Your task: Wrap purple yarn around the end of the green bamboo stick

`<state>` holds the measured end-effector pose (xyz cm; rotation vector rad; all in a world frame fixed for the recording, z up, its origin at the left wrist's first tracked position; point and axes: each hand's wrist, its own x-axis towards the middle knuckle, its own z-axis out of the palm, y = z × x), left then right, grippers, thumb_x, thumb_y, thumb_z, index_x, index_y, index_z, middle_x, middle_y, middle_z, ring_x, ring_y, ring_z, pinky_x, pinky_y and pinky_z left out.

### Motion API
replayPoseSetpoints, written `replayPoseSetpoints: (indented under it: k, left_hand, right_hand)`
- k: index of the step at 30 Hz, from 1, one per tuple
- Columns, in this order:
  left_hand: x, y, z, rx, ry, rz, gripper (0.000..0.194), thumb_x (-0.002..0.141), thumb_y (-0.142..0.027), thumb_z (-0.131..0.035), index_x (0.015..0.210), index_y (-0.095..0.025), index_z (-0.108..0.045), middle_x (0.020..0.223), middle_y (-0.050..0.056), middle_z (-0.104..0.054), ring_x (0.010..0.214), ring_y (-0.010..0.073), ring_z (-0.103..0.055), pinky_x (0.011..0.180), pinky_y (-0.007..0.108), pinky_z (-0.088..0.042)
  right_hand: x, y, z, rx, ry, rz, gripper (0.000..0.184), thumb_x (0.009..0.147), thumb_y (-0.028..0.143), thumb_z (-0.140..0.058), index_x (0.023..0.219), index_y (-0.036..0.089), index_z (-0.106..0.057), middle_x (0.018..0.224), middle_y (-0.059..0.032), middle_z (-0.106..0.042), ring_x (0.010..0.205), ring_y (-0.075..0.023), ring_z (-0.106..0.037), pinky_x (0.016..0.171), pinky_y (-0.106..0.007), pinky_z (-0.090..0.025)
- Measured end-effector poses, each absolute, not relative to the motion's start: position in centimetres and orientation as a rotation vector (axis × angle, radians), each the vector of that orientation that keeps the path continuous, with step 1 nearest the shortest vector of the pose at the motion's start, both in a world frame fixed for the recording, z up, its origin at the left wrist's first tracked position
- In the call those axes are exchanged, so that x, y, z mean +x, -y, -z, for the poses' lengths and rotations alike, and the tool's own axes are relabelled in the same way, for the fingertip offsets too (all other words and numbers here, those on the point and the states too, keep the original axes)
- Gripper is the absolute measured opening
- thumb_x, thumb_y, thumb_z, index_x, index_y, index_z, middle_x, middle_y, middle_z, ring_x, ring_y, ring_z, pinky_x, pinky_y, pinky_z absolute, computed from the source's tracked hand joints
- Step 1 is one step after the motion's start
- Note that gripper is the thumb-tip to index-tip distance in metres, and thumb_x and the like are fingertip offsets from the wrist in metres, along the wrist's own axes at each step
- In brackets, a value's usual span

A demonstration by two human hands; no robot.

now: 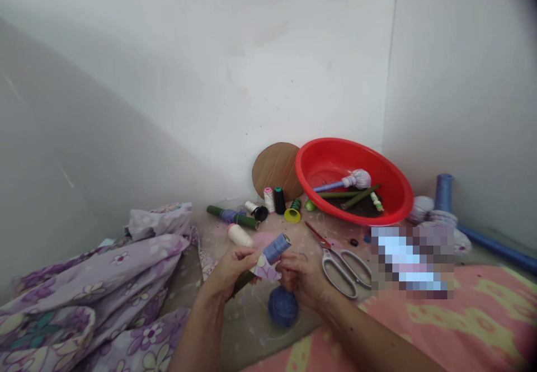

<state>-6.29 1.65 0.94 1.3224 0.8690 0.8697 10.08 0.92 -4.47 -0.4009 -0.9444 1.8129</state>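
Left hand, right hand grip green stick wrapped in floral cloth.

Head-worn view, looking forward, down at nearby hands, toward wall corner.

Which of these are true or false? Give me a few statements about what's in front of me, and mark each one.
Both hands are empty. False: the left hand and right hand hold a blue thread spool between them.
A ball of blue yarn lies below the hands. True.
The scissors lie inside the red plastic basin. False: they lie outside it, in front of the basin.
The basin holds a wrapped bundle on a stick. True.
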Motion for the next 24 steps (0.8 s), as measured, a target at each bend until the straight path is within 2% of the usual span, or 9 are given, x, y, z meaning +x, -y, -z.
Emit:
replayPoseSetpoints:
  k: [4,7,11,13,16,19,24]
  left_hand:
    - [-6.5,-1.7,-0.7,1.301,-0.882,-0.88,0.028,0.062,-0.037,-0.062,0.064,-0.009,-0.062,0.05,0.001,-0.052,0.041,0.0064,-0.043,0.041,0.018,-0.034]
    - [-6.5,-1.7,-0.6,1.301,-0.884,-0.891,0.029,0.062,-0.038,-0.062,0.063,-0.009,-0.061,0.048,0.001,-0.051,0.041,0.0064,-0.043,0.041,0.018,-0.033]
    - [-6.6,-1.7,-0.7,1.31,-0.866,-0.89,0.029,0.064,-0.037,-0.061,0.06,-0.009,-0.06,0.048,0.001,-0.05,0.04,0.0061,-0.042,0.041,0.018,-0.032]
    - [-6.6,-1.7,-0.7,1.308,-0.856,-0.892,0.028,0.064,-0.037,-0.06,0.06,-0.009,-0.06,0.049,0.001,-0.05,0.041,0.0061,-0.042,0.041,0.018,-0.032]
    - [-6.6,-1.8,-0.8,1.307,-0.864,-0.889,0.028,0.064,-0.037,-0.06,0.061,-0.009,-0.06,0.049,0.001,-0.05,0.041,0.006,-0.042,0.041,0.017,-0.032]
    - [-6.7,-1.8,-0.9,1.315,-0.873,-0.881,0.029,0.063,-0.037,-0.061,0.058,-0.009,-0.06,0.047,0.001,-0.05,0.041,0.0059,-0.041,0.041,0.017,-0.031]
    - [-6.7,-1.8,-0.9,1.323,-0.861,-0.904,0.028,0.064,-0.037,-0.06,0.059,-0.009,-0.06,0.049,0.001,-0.051,0.042,0.0068,-0.043,0.041,0.018,-0.033]
  right_hand:
    - [10.1,-0.7,4.1,-0.393,0.926,-1.794,0.03,0.062,0.036,-0.058,0.081,0.015,-0.049,0.042,0.0093,-0.031,0.034,-0.0019,-0.018,0.034,-0.016,-0.01]
    - [10.1,-0.6,4.0,-0.378,0.921,-1.769,0.035,0.061,0.033,-0.061,0.089,0.016,-0.048,0.042,0.0104,-0.03,0.033,-0.002,-0.017,0.034,-0.016,-0.011]
    - [10.3,-0.7,4.1,-0.411,1.023,-1.726,0.021,0.06,0.03,-0.061,0.068,0.014,-0.051,0.039,0.0096,-0.029,0.033,-0.0016,-0.018,0.035,-0.017,-0.01]
    - [10.3,-0.7,4.0,-0.466,1.1,-1.691,0.016,0.06,0.026,-0.06,0.066,0.013,-0.054,0.039,0.0088,-0.031,0.034,-0.0017,-0.019,0.035,-0.017,-0.009]
    - [10.3,-0.5,3.6,-0.549,1.199,-1.629,0.017,0.056,0.023,-0.062,0.07,0.013,-0.06,0.043,0.007,-0.038,0.037,-0.0017,-0.021,0.037,-0.018,-0.011]
    - [10.1,-0.3,3.2,-0.618,1.264,-1.566,0.016,0.053,0.024,-0.066,0.064,0.013,-0.062,0.047,0.0049,-0.045,0.039,-0.0022,-0.025,0.039,-0.019,-0.013]
    - [9.8,-0.2,3.2,-0.652,1.186,-1.579,0.021,0.057,0.03,-0.065,0.057,0.013,-0.054,0.042,0.0075,-0.036,0.036,-0.0019,-0.021,0.038,-0.019,-0.011]
